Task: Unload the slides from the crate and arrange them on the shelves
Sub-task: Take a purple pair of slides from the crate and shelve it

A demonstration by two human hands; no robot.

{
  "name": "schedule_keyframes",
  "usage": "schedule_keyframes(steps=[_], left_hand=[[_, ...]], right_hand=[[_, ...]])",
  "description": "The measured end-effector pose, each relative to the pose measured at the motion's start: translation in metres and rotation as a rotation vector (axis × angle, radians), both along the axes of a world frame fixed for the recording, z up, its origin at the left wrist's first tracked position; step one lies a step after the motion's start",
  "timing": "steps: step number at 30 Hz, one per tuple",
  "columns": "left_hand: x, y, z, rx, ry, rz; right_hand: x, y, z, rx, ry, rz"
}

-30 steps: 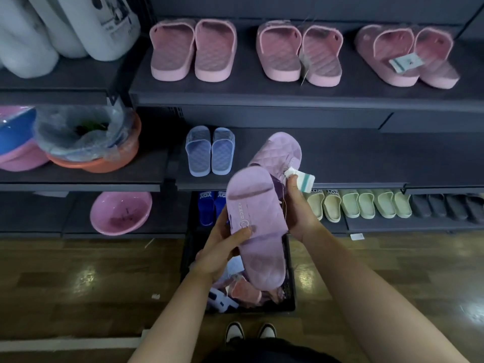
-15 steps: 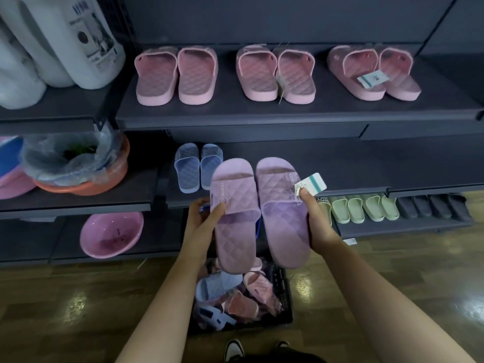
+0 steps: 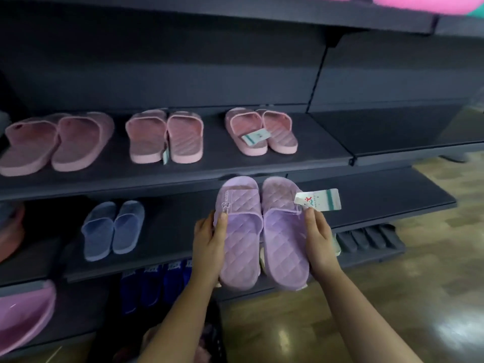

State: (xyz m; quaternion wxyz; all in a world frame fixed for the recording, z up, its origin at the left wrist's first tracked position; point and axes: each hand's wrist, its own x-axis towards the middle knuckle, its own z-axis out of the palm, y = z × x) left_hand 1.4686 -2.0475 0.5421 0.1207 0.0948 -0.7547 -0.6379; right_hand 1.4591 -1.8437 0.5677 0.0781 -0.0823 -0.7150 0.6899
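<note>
Lilac slides (image 3: 241,244), 1 pair, are held in the air before the dark shelves (image 3: 314,155), below 3 pink pairs (image 3: 180,137) and right of 1 blue pair (image 3: 125,226). The left hand (image 3: 208,239) grips the left slide's edge and the right hand (image 3: 319,239) the right one's, thumbs on top. A white tag (image 3: 322,200) sits by the right thumb.

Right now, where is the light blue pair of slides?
In the head view, the light blue pair stands at left on the shelf under the pink pairs, left of the purple pair gripped by the left hand and right hand.
</note>
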Motion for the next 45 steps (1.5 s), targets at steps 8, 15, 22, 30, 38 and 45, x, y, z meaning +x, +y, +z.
schedule_keyframes(steps=[8,15,22,30,38,45], left_hand=[[-0.068,0.170,0.050,-0.065,0.110,0.166],[-0.157,0.232,0.069,-0.253,0.156,0.278],[-0.261,0.260,0.085,-0.280,0.148,0.278],[-0.346,0.270,0.072,-0.454,0.127,0.264],[-0.369,0.264,0.051,-0.499,0.169,0.317],[-0.381,0.253,0.044,-0.537,0.156,0.346]], right_hand=[[-0.087,0.167,0.042,0.241,0.092,-0.093],[-0.174,0.232,0.065,0.350,0.166,-0.085],[-0.273,0.259,0.075,0.392,0.172,-0.093],[-0.355,0.271,0.069,0.478,0.160,-0.067],[-0.388,0.268,0.044,0.563,0.130,0.064],[-0.402,0.256,0.043,0.575,0.171,0.058]])
